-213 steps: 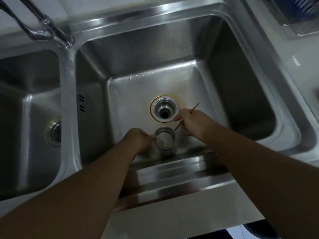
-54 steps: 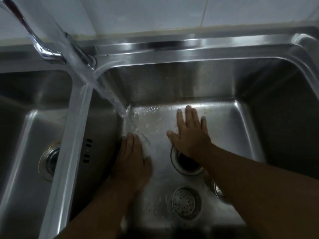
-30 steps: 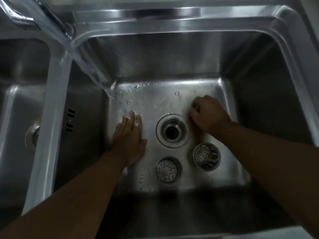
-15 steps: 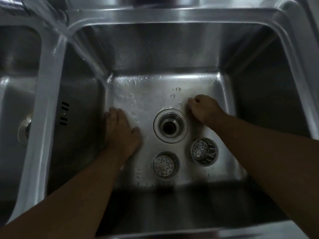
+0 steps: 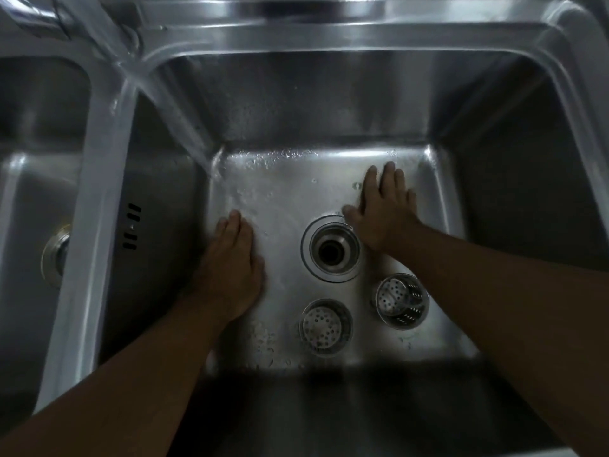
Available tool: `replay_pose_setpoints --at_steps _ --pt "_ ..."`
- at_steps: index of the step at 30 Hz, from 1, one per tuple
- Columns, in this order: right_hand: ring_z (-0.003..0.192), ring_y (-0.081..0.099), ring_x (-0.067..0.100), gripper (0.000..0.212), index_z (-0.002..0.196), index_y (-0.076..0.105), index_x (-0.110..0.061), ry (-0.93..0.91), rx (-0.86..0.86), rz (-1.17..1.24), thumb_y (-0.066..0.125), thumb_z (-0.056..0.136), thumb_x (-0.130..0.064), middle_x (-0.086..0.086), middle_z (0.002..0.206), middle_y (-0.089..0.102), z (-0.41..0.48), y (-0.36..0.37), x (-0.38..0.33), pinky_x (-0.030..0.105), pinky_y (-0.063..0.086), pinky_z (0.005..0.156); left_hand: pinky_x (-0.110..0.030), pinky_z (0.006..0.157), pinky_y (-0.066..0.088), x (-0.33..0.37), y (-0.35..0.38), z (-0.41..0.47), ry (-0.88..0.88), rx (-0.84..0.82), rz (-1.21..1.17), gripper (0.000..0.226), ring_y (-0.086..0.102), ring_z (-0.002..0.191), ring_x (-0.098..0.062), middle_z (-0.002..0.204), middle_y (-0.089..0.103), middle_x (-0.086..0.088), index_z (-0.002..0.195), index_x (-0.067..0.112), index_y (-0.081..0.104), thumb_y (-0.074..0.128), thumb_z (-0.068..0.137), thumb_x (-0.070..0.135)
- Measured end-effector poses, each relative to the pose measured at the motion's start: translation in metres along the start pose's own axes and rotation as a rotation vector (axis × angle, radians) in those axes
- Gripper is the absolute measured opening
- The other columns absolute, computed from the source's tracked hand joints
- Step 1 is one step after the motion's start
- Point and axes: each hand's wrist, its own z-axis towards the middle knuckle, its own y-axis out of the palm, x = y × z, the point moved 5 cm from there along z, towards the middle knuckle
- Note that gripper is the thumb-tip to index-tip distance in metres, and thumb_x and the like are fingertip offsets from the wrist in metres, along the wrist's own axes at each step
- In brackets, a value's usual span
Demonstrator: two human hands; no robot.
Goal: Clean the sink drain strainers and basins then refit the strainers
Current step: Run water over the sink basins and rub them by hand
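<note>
Two perforated baskets lie loose on the right basin (image 5: 329,94) floor: the nearer strainer (image 5: 326,326) directly in front of the open drain (image 5: 331,250), the tipped strainer (image 5: 400,300) front-right of it. The left hand (image 5: 230,268) presses flat left of the drain, and the right hand (image 5: 384,212), fingers spread, back-right. Tap water (image 5: 171,117) lands far-left. Firm strokes sweeping residue drainward, corners included, would likely serve best.

Right basin (image 5: 329,103): stainless steel, brushed walls; floor wet, glossy, beaded with droplets.
Left basin (image 5: 29,199): brushed steel, duller sheen.
Dividing rim (image 5: 99,199): smooth steel, bright reflections.
Drain fitting (image 5: 330,250): smooth, shiny metal.
Flat strainer (image 5: 324,326): perforated metal, satin.
Tilted strainer (image 5: 400,301): perforated, slotted metal, glossy.
Tap (image 5: 36,18): mirror-bright metal.
</note>
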Motion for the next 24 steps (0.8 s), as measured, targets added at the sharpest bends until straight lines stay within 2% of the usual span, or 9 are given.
replay_pose_setpoints --at_steps 2,4,6,10,13,15,18,21,24 --pt "0.153 -0.016 0.033 0.082 0.160 -0.007 -0.016 -0.183 -0.018 -0.073 0.036 0.101 -0.054 0.017 0.165 -0.019 -0.002 0.007 -0.030 0.056 -0.001 0.123 -0.042 0.126 0.010 0.002 0.001 0.002 -0.008 0.037 -0.020 0.068 0.007 0.154 -0.032 0.166 0.013 -0.017 0.157 0.002 0.019 0.047 0.100 0.027" --pt "0.155 -0.009 0.028 0.074 0.161 0.004 -0.019 -0.539 -0.118 -0.114 0.039 0.103 -0.046 0.013 0.168 -0.009 -0.012 0.016 -0.067 0.050 0.004 0.125 -0.043 0.126 0.008 0.003 0.004 0.003 -0.050 0.062 -0.005 0.072 0.004 0.154 -0.031 0.167 0.008 -0.016 0.158 0.003 0.014 0.045 0.101 0.033" --pt "0.156 0.003 0.022 0.063 0.160 0.017 -0.022 -0.693 -0.222 0.000 0.042 0.104 -0.037 0.007 0.169 0.005 -0.022 0.018 -0.084 0.044 0.007 0.126 -0.043 0.125 0.006 0.006 0.009 0.009 -0.112 0.070 0.030 0.075 0.000 0.154 -0.031 0.167 0.003 -0.016 0.159 0.005 0.007 0.039 0.101 0.041" --pt "0.148 0.033 0.027 0.049 0.150 0.042 -0.013 -0.476 0.073 0.244 0.047 0.103 -0.024 0.012 0.158 0.038 -0.006 -0.014 -0.043 0.043 0.028 0.120 -0.044 0.125 -0.002 0.026 0.004 0.035 -0.190 0.103 -0.096 0.076 -0.003 0.154 -0.035 0.166 -0.003 -0.019 0.158 0.003 0.002 0.036 0.103 0.044" --pt "0.149 0.026 0.034 0.057 0.152 0.037 -0.011 -0.197 0.215 0.161 0.050 0.099 -0.027 0.017 0.161 0.030 0.006 -0.025 0.012 0.048 0.025 0.121 -0.037 0.126 0.002 0.058 0.012 0.037 0.290 -0.045 -0.136 0.064 0.001 0.155 -0.028 0.167 0.006 -0.010 0.158 0.005 0.016 0.039 0.105 0.032" --pt "0.152 0.018 0.036 0.063 0.155 0.031 -0.012 -0.096 0.240 0.105 0.050 0.099 -0.032 0.017 0.164 0.023 0.006 -0.026 0.038 0.049 0.019 0.123 -0.031 0.126 0.003 0.056 0.012 0.024 0.444 -0.116 -0.158 0.057 0.001 0.155 -0.014 0.167 0.009 0.001 0.159 0.016 0.019 0.039 0.106 0.026" --pt "0.155 0.005 0.032 0.070 0.159 0.018 -0.016 -0.006 0.202 0.048 0.044 0.099 -0.043 0.014 0.167 0.010 0.005 -0.019 0.057 0.053 0.013 0.124 -0.028 0.124 0.006 0.030 0.004 0.015 0.420 -0.019 -0.141 0.057 0.009 0.154 -0.017 0.166 0.019 -0.005 0.157 0.013 0.027 0.044 0.103 0.022" --pt "0.155 -0.008 0.032 0.080 0.160 0.002 -0.017 0.160 0.116 0.089 0.040 0.098 -0.051 0.015 0.168 -0.007 0.002 -0.007 0.054 0.056 0.003 0.123 -0.031 0.124 0.001 0.007 0.007 0.009 0.304 0.023 0.026 0.067 0.005 0.155 -0.022 0.167 0.011 -0.009 0.159 0.013 0.019 0.039 0.100 0.038" --pt "0.154 -0.010 0.032 0.082 0.160 0.002 -0.016 -0.087 0.021 0.028 0.042 0.098 -0.054 0.017 0.167 -0.008 -0.003 0.004 0.011 0.058 0.003 0.123 -0.042 0.126 0.002 0.000 0.019 0.008 0.093 -0.006 0.098 0.077 -0.007 0.155 -0.027 0.168 -0.003 -0.012 0.160 0.011 0.004 0.038 0.100 0.047"
